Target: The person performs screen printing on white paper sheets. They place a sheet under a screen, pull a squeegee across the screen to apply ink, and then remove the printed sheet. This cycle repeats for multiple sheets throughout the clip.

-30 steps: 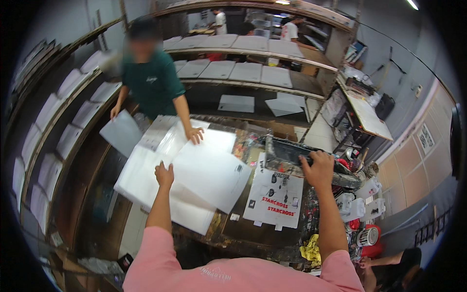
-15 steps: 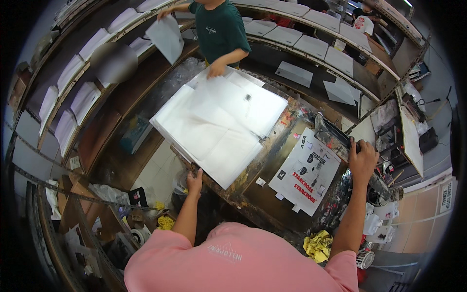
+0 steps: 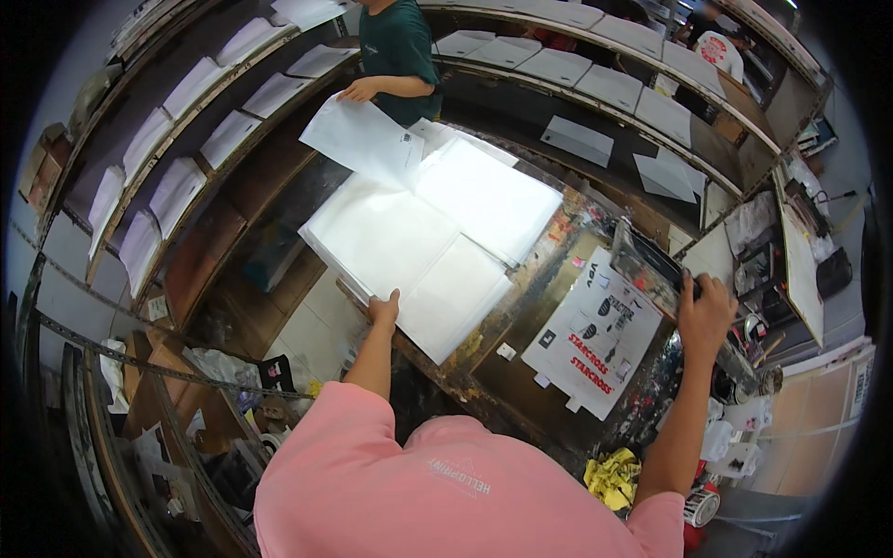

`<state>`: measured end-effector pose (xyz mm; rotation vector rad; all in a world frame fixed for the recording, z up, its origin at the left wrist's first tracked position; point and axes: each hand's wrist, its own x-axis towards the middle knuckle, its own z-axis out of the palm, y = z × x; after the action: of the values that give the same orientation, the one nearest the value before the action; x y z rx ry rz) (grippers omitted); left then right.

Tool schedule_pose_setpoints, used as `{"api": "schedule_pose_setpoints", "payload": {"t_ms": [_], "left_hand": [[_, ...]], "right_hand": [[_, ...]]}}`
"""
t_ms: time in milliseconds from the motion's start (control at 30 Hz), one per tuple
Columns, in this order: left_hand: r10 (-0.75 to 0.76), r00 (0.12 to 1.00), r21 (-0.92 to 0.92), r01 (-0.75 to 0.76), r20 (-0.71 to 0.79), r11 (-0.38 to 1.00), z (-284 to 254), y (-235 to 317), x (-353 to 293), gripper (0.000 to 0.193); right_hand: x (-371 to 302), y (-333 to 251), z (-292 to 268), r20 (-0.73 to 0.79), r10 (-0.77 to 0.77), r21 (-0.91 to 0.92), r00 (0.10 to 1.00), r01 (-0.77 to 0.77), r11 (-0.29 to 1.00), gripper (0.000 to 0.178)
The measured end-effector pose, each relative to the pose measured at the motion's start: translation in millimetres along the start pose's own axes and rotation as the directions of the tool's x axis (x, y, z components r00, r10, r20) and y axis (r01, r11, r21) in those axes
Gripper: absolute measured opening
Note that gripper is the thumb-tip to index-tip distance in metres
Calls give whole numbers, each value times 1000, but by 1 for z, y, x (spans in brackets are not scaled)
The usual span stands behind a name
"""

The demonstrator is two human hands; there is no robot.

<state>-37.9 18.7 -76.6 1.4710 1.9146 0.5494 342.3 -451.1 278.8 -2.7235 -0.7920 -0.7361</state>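
My left hand (image 3: 384,309) rests at the near edge of the white sheets (image 3: 409,242), thumb and forefinger apart. The sheets lie in overlapping piles on the paint-spattered table. My right hand (image 3: 707,321) is wrapped around a dark, ink-stained bar (image 3: 651,253) at the table's right side; its exact kind is hard to make out. Left of that bar lies a printed white sheet (image 3: 595,335) with black and red marks and small tabs at its edge. Across the table, a co-worker's hand (image 3: 361,89) holds up a sheet (image 3: 363,139) bearing a small dark print.
Racks with sheets laid on their shelves (image 3: 558,70) curve around the far and left sides. Crumpled yellow material (image 3: 611,478) sits by my right forearm. Cans (image 3: 701,507) and rags clutter the right. A metal rail (image 3: 167,367) crosses the lower left.
My left hand has moved up onto the sheets' edge. The co-worker's hand has moved left, with a printed sheet now lifted off the pile. My right hand keeps its hold.
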Motion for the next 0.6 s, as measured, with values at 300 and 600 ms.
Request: {"api": "schedule_pose_setpoints", "payload": {"t_ms": [300,600], "left_hand": [[629,758,181,-604,-171,776,-63,35,138,54],[499,836,391,-548,229,739,-84,173,344,83]], "right_hand": [[-10,17,12,35,-7,1,999,7,1000,37],[-21,31,18,83,-21,-43,996,25,999,35]]}}
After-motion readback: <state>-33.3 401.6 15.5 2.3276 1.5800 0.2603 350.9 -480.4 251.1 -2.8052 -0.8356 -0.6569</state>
